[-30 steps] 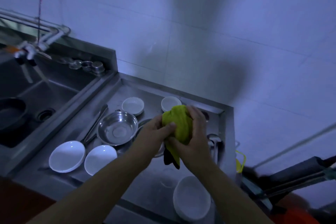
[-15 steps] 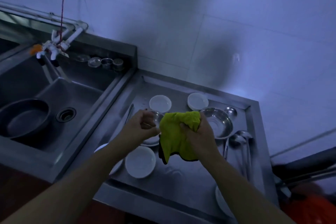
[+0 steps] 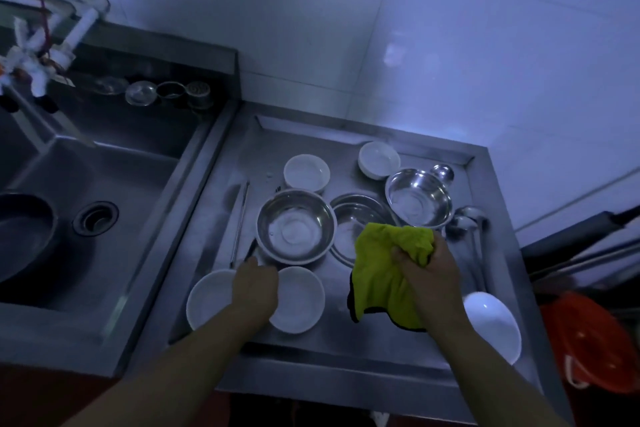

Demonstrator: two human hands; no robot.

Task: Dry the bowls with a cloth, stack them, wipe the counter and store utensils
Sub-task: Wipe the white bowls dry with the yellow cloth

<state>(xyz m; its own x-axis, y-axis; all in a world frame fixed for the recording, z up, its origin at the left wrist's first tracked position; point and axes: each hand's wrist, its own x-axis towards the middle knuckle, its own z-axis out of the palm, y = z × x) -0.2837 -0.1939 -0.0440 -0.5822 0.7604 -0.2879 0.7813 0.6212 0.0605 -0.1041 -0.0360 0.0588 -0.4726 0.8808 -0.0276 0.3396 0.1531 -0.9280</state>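
Observation:
My right hand (image 3: 431, 269) grips a bunched yellow-green cloth (image 3: 382, 274) above the steel counter (image 3: 346, 347). My left hand (image 3: 254, 284) is down between two white bowls at the front left, one (image 3: 207, 302) on its left and one (image 3: 301, 302) on its right. Its fingers are hidden, so I cannot tell whether it holds either. Just beyond it sits a steel bowl (image 3: 296, 225). A shallow steel dish (image 3: 356, 215) and a second steel bowl (image 3: 419, 198) lie further right.
Two small white bowls (image 3: 306, 172) (image 3: 379, 159) stand at the back, and another white bowl (image 3: 491, 322) sits at the front right. Ladles (image 3: 467, 222) lie along the right edge, thin metal sticks (image 3: 240, 218) at the left. The sink (image 3: 104, 184) holds a dark pan (image 3: 20, 232).
The steel bowl that my left hand held now sits on the counter. That hand has dropped to the front white bowls, while my right hand keeps the cloth.

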